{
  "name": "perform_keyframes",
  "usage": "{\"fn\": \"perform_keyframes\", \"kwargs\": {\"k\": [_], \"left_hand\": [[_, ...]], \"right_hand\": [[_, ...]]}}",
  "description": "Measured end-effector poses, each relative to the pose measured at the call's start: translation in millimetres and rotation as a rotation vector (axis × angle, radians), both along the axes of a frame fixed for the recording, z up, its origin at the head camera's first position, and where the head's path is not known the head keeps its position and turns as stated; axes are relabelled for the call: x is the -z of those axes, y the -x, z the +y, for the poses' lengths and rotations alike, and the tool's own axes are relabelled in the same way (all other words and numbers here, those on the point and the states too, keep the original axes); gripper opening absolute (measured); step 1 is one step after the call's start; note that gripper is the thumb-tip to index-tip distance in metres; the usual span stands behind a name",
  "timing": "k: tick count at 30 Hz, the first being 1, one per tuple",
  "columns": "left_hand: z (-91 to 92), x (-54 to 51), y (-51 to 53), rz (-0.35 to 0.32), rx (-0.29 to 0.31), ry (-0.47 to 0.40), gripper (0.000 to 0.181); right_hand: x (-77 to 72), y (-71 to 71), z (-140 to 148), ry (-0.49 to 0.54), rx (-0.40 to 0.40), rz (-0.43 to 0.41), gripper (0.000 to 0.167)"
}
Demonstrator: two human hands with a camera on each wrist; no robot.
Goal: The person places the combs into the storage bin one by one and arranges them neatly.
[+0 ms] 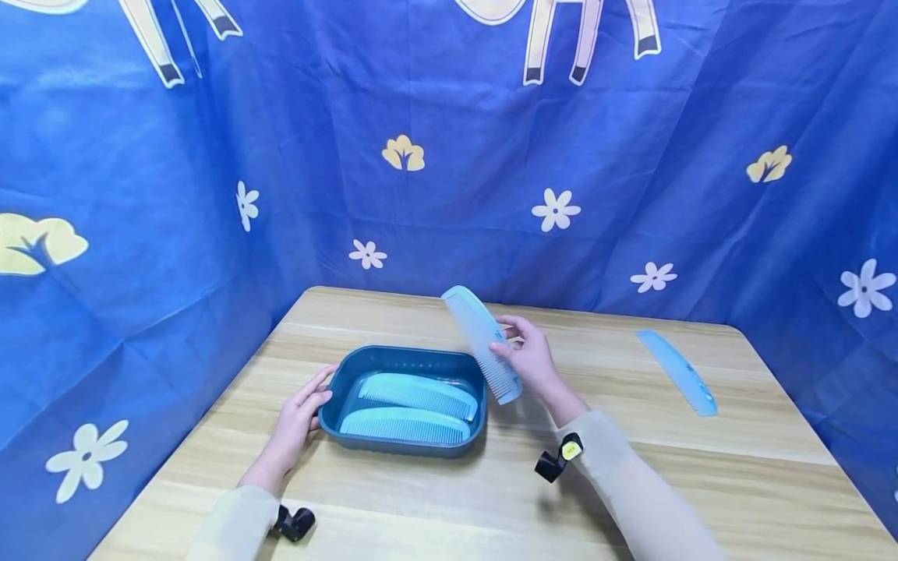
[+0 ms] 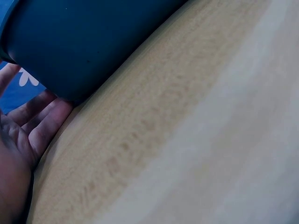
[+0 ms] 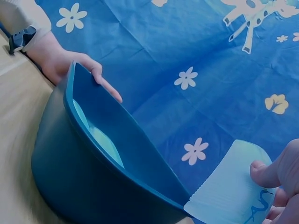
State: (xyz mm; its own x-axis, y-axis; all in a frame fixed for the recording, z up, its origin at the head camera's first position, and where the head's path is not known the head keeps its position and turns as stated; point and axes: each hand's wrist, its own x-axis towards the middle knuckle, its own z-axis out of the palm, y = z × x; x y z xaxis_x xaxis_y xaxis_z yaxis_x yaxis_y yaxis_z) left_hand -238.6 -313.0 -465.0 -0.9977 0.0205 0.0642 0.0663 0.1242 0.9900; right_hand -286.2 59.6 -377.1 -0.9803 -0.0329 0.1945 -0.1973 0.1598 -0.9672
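A dark blue basin point(image 1: 403, 446) sits on the table with two light blue combs inside, a rear comb point(image 1: 418, 392) and a front comb point(image 1: 405, 425). My left hand point(image 1: 298, 421) holds the basin's left end, its fingers against the outer wall in the left wrist view. Between thumb and fingers, my right hand point(image 1: 529, 358) pinches another light blue comb point(image 1: 479, 336), raised and tilted beside the basin's right end. In the right wrist view this held comb point(image 3: 229, 186) appears close to the rim, with dark lettering near the thumb.
One more light blue comb point(image 1: 677, 372) lies on the wooden table point(image 1: 758, 460) at the right. Blue patterned cloth point(image 1: 484, 171) hangs behind the table and along both sides.
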Motion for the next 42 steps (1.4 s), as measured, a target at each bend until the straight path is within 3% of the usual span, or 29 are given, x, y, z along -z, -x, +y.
{"fn": "perform_keyframes", "kwargs": {"k": [4, 9, 14, 19, 27, 36, 42], "left_hand": [[-1.0, -2.9, 1.3, -0.002, 0.008, -0.009, 0.047], [-2.8, -5.0, 0.7, -0.013, 0.011, -0.022, 0.047], [-4.4, -4.4, -3.6, -0.015, -0.001, 0.011, 0.047], [-2.1, -3.5, -4.3, -0.013, 0.001, 0.01, 0.048], [0.1, -1.9, -0.3, 0.005, -0.006, 0.011, 0.046], [1.1, 0.5, 0.9, 0.004, -0.01, -0.002, 0.047], [0.3, 0.2, 1.2, 0.002, 0.003, 0.002, 0.048]], "right_hand": [[-14.7, -8.7, -10.0, 0.013, -0.044, 0.033, 0.043], [-18.4, -11.4, -22.9, 0.031, -0.101, 0.082, 0.043], [-0.9, -3.2, -35.2, 0.038, -0.128, 0.089, 0.043], [19.4, 8.9, -44.3, 0.007, -0.094, 0.087, 0.043], [25.4, 14.0, -55.6, -0.053, -0.167, 0.136, 0.042], [40.6, 15.7, -58.7, -0.243, -0.272, 0.257, 0.042], [45.5, 15.4, -60.0, -0.364, -0.303, 0.278, 0.042]]}}
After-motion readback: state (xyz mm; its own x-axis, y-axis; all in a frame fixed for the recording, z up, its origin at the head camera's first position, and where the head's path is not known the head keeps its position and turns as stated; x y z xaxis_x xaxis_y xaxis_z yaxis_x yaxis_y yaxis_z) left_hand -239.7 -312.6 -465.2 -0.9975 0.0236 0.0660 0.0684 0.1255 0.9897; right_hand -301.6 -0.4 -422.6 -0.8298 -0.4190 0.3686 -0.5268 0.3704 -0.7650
